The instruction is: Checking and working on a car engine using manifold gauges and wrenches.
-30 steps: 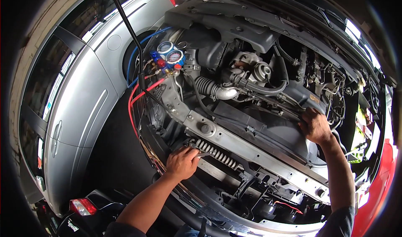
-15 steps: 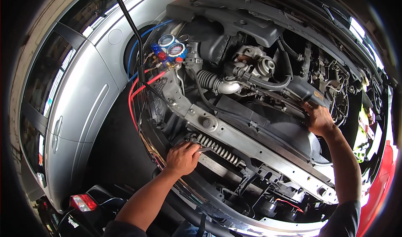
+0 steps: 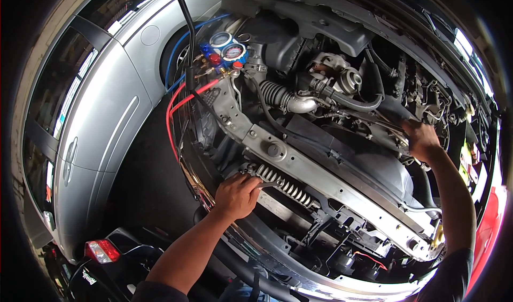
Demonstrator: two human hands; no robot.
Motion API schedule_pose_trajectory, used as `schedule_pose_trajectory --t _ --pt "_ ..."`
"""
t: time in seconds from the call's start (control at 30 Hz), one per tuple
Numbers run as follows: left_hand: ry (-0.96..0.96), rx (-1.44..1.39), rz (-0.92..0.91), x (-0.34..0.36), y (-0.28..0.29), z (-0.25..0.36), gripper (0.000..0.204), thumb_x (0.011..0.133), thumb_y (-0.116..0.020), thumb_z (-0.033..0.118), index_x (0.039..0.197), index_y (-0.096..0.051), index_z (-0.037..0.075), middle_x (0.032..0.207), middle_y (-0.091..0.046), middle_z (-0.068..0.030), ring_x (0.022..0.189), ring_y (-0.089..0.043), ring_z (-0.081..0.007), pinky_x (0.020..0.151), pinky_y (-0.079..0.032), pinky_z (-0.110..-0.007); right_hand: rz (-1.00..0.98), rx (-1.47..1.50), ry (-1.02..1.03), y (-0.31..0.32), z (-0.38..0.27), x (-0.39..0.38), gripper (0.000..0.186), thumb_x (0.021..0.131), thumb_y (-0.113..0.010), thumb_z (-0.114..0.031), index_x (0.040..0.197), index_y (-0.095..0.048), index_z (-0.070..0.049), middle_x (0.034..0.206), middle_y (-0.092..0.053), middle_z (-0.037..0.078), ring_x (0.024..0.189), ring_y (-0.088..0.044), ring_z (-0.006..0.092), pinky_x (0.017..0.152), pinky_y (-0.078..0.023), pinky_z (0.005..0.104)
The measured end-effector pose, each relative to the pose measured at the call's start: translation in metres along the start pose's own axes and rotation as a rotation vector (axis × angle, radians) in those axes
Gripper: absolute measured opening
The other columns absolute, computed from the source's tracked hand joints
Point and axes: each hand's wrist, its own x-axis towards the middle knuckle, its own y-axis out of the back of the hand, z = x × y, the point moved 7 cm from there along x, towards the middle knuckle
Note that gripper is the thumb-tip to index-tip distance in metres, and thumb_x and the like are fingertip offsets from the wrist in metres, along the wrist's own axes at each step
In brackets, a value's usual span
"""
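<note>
At the left of the scene you have a silver car (image 3: pixel 99 134) parked alongside, its window side toward you, and at the near left a black motorbike (image 3: pixel 115 270) with a red-and-clear tail light (image 3: pixel 102 251). Next, a slanted black rod (image 3: pixel 188 21) runs down from the far edge, with a blue hose (image 3: pixel 173 59) and a red hose (image 3: pixel 170 126) beside it. Just right of the rod, two round gauges (image 3: pixel 233 52) in blue rims sit at the far left corner of the open engine bay. Nearer, your left hand (image 3: pixel 236 196) is closed around a wrench (image 3: pixel 270 184); the ring end of the tool points right and lies over a ribbed metal coil (image 3: pixel 291 189), though you cannot tell from this view whether the two touch. The coil lies on the near side of a silver crossbar (image 3: pixel 320 179). Across the bar, a ribbed black hose (image 3: pixel 275 95) meets a silver elbow pipe (image 3: pixel 302 105), with a round metal housing (image 3: pixel 350 81) farther right. At the right, your right hand (image 3: pixel 423 142) reaches over the engine with its fingers bent, beyond the black shroud (image 3: pixel 368 163); its fingertips are partly hidden, so whether it grips anything cannot be told. A red panel (image 3: pixel 491 216) stands at the right edge.
</note>
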Motion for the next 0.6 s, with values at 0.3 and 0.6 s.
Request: schedule_pose_trajectory --t 0.3,0.6 --pt "0.005 -0.002 0.006 0.000 0.001 0.002 0.013 0.078 -0.064 0.014 0.091 -0.061 0.012 0.079 -0.060 -0.0061 0.075 -0.061 -0.0282 0.065 -0.052 -0.039 0.225 -0.152 0.088 0.016 0.000 -0.010 0.034 0.081 -0.054 -0.004 0.113 -0.056 -0.014 0.101 -0.057 0.014 0.092 -0.060 0.0323 0.078 -0.049 0.0424" --pt "0.048 -0.014 -0.010 -0.003 0.001 -0.001 0.012 0.081 -0.062 0.015 0.092 -0.061 0.011 0.081 -0.062 -0.0062 0.078 -0.061 -0.0291 0.066 -0.051 -0.041 0.345 -0.234 -0.063 0.028 0.014 -0.047 0.043 0.079 -0.049 -0.003 0.121 -0.054 -0.007 0.104 -0.051 0.017 0.101 -0.050 0.0338 0.082 -0.042 0.0441"
